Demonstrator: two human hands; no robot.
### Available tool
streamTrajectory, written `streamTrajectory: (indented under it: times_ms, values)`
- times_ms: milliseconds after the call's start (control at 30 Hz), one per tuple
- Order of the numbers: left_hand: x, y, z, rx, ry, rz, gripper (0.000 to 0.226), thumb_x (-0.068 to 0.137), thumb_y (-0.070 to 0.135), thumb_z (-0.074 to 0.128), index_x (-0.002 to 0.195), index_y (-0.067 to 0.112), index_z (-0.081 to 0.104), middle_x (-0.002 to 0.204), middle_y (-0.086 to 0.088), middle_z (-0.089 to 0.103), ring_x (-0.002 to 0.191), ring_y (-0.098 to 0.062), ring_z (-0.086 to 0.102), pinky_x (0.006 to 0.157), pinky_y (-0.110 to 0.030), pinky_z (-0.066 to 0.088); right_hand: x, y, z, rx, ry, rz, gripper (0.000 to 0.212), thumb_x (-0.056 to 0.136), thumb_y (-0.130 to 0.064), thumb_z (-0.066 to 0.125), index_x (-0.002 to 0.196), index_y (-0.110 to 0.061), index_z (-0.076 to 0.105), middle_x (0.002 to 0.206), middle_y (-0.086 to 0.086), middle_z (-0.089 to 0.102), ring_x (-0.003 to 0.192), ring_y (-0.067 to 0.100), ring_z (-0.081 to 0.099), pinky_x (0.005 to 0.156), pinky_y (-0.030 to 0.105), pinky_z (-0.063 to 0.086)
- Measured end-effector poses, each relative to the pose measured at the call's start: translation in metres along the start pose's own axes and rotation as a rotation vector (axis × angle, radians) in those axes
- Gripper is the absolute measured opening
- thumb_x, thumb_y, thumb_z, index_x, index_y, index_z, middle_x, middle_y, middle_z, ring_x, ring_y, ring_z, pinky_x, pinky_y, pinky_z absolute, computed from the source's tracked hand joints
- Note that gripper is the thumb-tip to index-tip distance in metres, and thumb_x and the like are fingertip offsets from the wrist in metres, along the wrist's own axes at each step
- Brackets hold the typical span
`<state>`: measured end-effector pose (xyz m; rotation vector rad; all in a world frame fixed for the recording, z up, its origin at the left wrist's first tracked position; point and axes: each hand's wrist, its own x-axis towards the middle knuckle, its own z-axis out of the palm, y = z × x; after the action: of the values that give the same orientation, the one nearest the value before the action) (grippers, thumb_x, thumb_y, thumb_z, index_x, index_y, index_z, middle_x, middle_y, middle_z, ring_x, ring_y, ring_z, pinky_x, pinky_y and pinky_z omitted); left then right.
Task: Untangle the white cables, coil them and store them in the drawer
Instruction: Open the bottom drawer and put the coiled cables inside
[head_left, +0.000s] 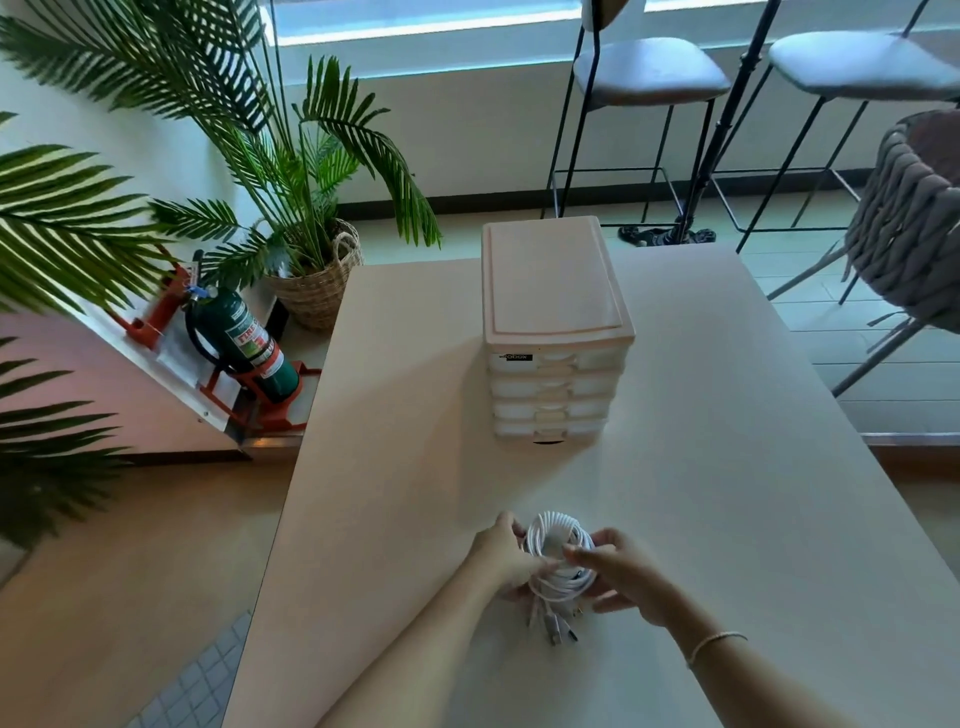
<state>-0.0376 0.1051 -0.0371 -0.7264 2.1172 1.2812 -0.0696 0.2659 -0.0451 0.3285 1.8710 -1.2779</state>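
Note:
A bundle of white cables is wound into a loose coil just above the near part of the table. Several plug ends hang below the coil toward me. My left hand grips the coil's left side. My right hand pinches the coil's right side with thumb and fingers. A white drawer unit with several shut drawers stands at the table's middle, beyond the hands.
Potted palms and a green fire extinguisher stand on the floor to the left. Two bar stools and a woven chair are at the back right. The table's left edge runs diagonally.

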Motion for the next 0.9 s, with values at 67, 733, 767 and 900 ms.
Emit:
streamTrajectory:
  times_ms: [67, 733, 767, 900]
  values:
    - [0.002, 0.000, -0.001, 0.146, 0.023, 0.031, 0.046, 0.068, 0.036, 0.080, 0.092, 0.020, 0.045, 0.098, -0.002, 0.060, 0.068, -0.015, 0.057, 0.052, -0.025, 0.051, 0.000, -0.001, -0.004, -0.100, 0.020, -0.002, 0.032, 0.079, -0.032, 0.072, 0.099, -0.018, 0.051, 0.076, 0.007, 0.062, 0.055, 0.013, 0.057, 0.048, 0.026, 0.052]
    - [0.006, 0.003, -0.014, 0.335, -0.131, -0.021, 0.047, 0.064, 0.052, 0.078, 0.082, 0.021, 0.050, 0.079, -0.003, 0.058, 0.061, -0.019, 0.053, 0.063, -0.029, 0.049, 0.000, -0.005, -0.012, -0.327, 0.064, 0.003, 0.052, 0.073, -0.045, 0.074, 0.114, -0.022, 0.055, 0.071, 0.002, 0.056, 0.056, 0.011, 0.052, 0.044, 0.024, 0.047]
    - [0.007, 0.003, -0.015, 0.326, -0.139, -0.028, 0.046, 0.065, 0.051, 0.079, 0.081, 0.021, 0.049, 0.076, -0.003, 0.057, 0.058, -0.018, 0.050, 0.061, -0.028, 0.047, 0.000, -0.005, -0.013, -0.332, 0.064, 0.006, 0.052, 0.073, -0.046, 0.074, 0.114, -0.021, 0.054, 0.075, 0.003, 0.058, 0.058, 0.011, 0.053, 0.045, 0.023, 0.047]
    - [0.010, 0.008, -0.023, 0.322, -0.099, -0.039, 0.051, 0.068, 0.052, 0.076, 0.099, 0.018, 0.052, 0.081, -0.002, 0.059, 0.064, -0.017, 0.054, 0.066, -0.028, 0.050, 0.001, -0.011, -0.017, -0.344, 0.105, 0.003, 0.048, 0.079, -0.049, 0.066, 0.111, -0.015, 0.054, 0.085, 0.006, 0.062, 0.060, 0.012, 0.054, 0.045, 0.023, 0.047]
